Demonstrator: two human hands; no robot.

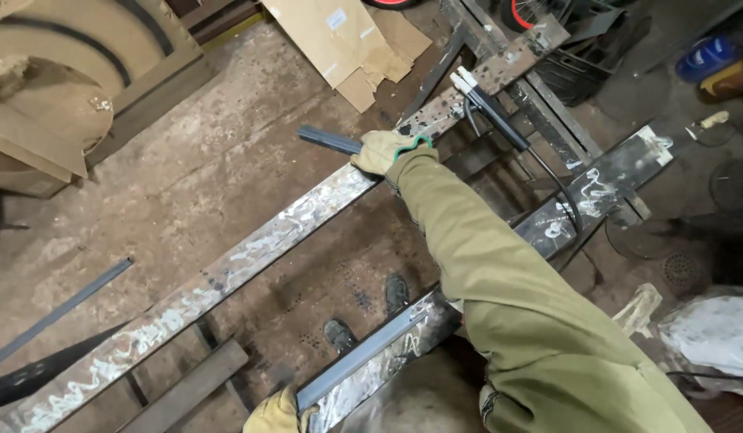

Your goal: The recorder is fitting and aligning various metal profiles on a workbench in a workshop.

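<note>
While reaching far forward in an olive sleeve, gripping a short dark metal bar (330, 139) with the gloved right hand (385, 150), fingers curled tight round its near end; holding it level so that the free end is sticking out to the left of the hand, beyond the edge of the long steel beam (227, 273) lying just under the knuckles, probably for steadiness; keeping the arm almost straight, elbow low, wrist turned slightly inward; resting close to the welding clamp (488, 104) and its black cable (560, 188), just right of the hand and a little further off; gripping with the gloved left hand (277, 413), low and near the body, the near end of a second grey bar (363, 353); fingers seemingly wrapped round it, though partly cut off by the frame edge; laying that bar along a second steel beam (596, 184) running away from the hand toward the upper right, likely so the beam is carrying the weight; standing with boots (397, 293) between the two beams, cardboard (347, 44) lying on the floor far beyond the right hand.
</note>
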